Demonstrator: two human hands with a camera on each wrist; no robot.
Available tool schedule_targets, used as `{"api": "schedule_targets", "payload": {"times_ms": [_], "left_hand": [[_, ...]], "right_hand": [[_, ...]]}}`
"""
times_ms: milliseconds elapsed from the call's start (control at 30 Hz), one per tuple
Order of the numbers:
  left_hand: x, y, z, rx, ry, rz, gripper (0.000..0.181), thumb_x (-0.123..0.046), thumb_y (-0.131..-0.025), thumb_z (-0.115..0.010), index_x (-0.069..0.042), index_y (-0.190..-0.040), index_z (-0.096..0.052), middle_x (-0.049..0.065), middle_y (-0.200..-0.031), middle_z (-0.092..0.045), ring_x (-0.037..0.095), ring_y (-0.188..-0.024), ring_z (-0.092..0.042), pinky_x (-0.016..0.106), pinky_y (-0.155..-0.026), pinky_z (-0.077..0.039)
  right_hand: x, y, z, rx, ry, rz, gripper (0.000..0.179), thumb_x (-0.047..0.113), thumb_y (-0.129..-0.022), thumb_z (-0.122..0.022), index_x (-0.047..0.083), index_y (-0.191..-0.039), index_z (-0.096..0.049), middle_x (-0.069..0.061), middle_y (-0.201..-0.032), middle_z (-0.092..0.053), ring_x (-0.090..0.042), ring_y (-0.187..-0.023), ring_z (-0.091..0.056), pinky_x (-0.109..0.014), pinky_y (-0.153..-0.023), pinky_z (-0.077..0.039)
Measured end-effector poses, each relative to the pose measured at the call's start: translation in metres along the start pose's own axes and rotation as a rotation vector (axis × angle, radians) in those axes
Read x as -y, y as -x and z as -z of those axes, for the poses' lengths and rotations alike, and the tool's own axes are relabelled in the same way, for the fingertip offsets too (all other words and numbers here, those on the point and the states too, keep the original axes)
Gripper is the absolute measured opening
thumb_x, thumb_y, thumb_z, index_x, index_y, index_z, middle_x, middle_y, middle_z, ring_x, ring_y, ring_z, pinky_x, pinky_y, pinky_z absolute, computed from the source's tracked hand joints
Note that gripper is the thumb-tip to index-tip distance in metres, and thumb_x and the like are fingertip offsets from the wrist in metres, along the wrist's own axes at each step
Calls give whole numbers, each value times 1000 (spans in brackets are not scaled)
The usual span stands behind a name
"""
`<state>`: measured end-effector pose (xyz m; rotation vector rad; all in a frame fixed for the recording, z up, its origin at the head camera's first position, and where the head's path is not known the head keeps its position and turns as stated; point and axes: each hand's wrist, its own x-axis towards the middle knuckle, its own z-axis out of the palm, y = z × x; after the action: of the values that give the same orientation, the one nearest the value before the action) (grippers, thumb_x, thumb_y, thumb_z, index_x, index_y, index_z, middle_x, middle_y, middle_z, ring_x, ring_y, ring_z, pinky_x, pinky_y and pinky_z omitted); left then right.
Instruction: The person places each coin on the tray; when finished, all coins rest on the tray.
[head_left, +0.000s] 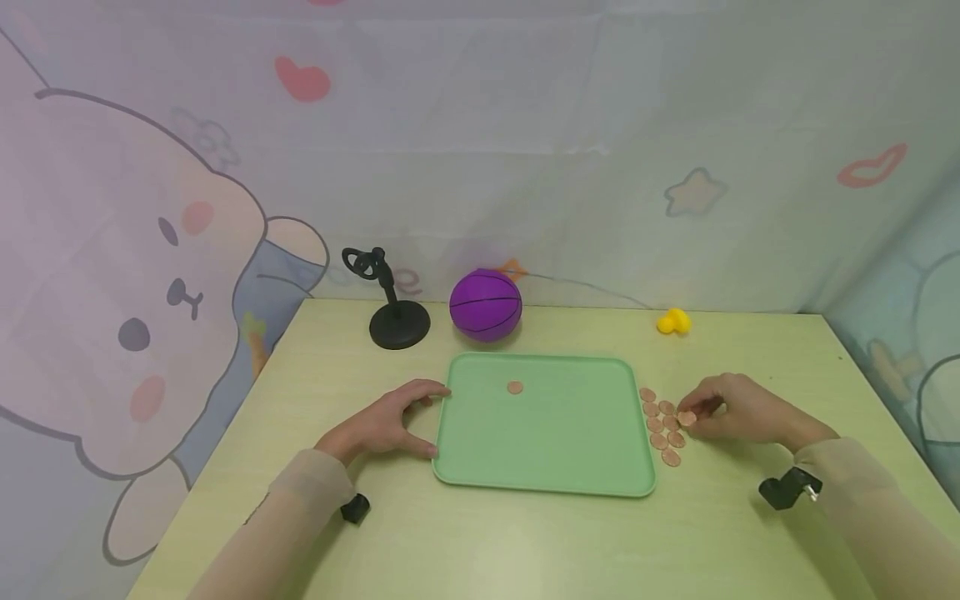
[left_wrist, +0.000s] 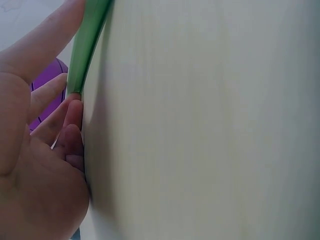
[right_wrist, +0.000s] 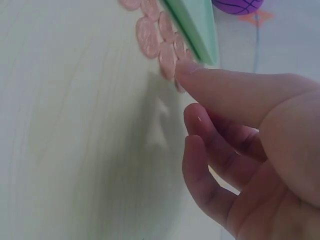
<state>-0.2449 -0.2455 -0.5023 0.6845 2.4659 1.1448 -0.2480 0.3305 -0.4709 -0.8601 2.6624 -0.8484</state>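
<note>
A green tray lies mid-table with one copper coin on it, towards its back left. My left hand rests at the tray's left edge, thumb and fingers spread apart along the rim. In the left wrist view, fingertips are right at the green rim. Several more copper coins lie in a cluster just right of the tray. Over that cluster's right side, my right hand pinches a coin between thumb and fingers. The right wrist view shows the thumb close above the coins, with the other fingers curled.
Behind the tray sit a purple ball with black lines and a black stand on a round base. A small yellow toy is at the back right. A printed cloth backdrop hangs along the table's rear edge.
</note>
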Motion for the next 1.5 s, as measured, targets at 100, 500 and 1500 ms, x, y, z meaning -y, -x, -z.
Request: {"api": "schedule_targets", "payload": {"times_ms": [100,500,1500], "left_hand": [[1,0,0,-1,-2,-5,91,-33,-72,-99,-24,-150,-54,-3,-156,-46,25,-136,-48,50,-123,-34],[0,2,-1,3,5,-1,91,-33,-73,-99,-23,-151,-54,-3,-156,-46,25,-136,-48,51,-123,-33],[-2,0,0,-4,-19,-12,91,-31,-72,-99,-22,-151,-54,-2,-157,-46,25,-136,-49,49,-123,-34]], "right_hand": [[3,-3,-2,-56,-28,41,17,16,-91,-84,14,-108,-81,8,-99,-74,-5,-84,-67,-30,-78,-60],[28,-41,-16,-77,-82,-3,21,17,-94,-81,14,-115,-79,6,-101,-73,-11,-88,-68,-29,-76,-57],[76,-127,-56,-36,-36,37,12,15,-96,-78,10,-106,-82,0,-102,-77,-17,-91,-68,-41,-87,-58]]}}
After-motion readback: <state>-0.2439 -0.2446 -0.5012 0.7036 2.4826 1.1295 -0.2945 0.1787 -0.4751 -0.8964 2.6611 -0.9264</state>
